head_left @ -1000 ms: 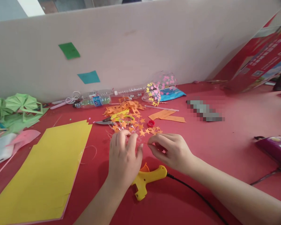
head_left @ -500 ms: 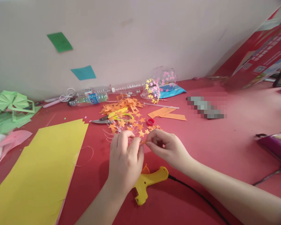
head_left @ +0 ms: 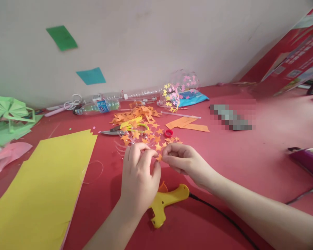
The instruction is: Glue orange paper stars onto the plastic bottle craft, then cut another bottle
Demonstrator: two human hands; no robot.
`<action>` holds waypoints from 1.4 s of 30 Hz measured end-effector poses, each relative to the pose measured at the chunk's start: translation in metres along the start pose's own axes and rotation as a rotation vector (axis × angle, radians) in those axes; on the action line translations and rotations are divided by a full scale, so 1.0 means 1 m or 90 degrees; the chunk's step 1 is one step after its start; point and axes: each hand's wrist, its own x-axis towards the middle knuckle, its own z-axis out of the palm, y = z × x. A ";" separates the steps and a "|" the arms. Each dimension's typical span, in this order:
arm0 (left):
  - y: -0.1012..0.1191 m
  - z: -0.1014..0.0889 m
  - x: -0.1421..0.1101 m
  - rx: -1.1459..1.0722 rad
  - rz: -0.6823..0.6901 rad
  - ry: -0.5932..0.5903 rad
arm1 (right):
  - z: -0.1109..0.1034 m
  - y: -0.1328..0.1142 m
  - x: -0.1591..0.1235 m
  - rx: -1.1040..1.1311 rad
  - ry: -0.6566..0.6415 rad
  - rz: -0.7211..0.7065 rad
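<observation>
My right hand [head_left: 184,159] is closed in a pinch on a small orange paper star [head_left: 159,157]. Left of the star, my left hand [head_left: 141,173] is curled at a spray of clear plastic strips [head_left: 119,147], its index finger and thumb a little apart by the star. Its other fingers and their hold on the strips are mostly hidden. Several orange stars [head_left: 136,134] show on and among the strips. Beneath my hands lies a yellow glue gun [head_left: 169,199], its nozzle hidden by my left hand.
Behind the strips lie yellow-handled scissors [head_left: 112,131], a yellow cutter [head_left: 131,121] and orange scraps [head_left: 138,113]. A red ring [head_left: 168,133] and orange paper strips [head_left: 187,124] sit to the right. Yellow sheets [head_left: 49,177] cover the left. Plastic bottles [head_left: 96,106] line the wall.
The orange star has turned and now shows its face. My left index finger and thumb have parted slightly. The view has shifted a little.
</observation>
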 end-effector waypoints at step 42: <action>0.002 -0.004 0.000 -0.100 -0.088 -0.014 | 0.007 0.006 -0.004 -0.277 0.074 -0.105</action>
